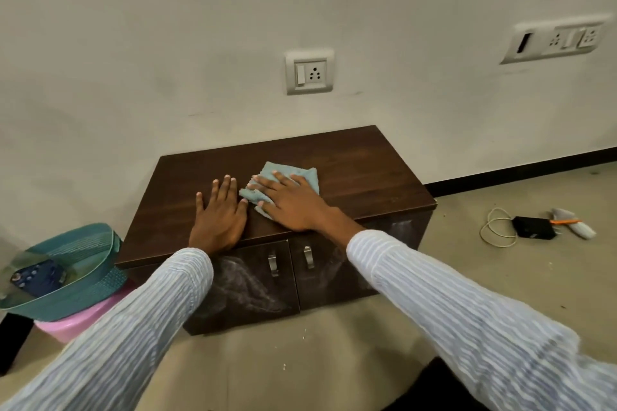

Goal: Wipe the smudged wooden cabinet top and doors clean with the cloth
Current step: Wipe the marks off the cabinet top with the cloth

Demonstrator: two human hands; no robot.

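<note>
doors (253, 280): shut, white smudges on both, at 6 o'clock below the hands
left hand (218, 212): fingers straight, flat on the cabinet top (360, 170)
right hand (290, 202): fingers spread, pressing the cloth (302, 177)
cloth: blue, folded, mid-top, at 3 o'clock just beside left hand

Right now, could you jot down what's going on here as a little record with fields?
activity: wiping the cabinet top
right hand: flat on the light blue cloth, pressing it to the top
left hand: flat on the bare wood, beside the cloth
cabinet doors: shut, whitish smudges showing
beside cabinet: teal basket on a pink tub
</note>
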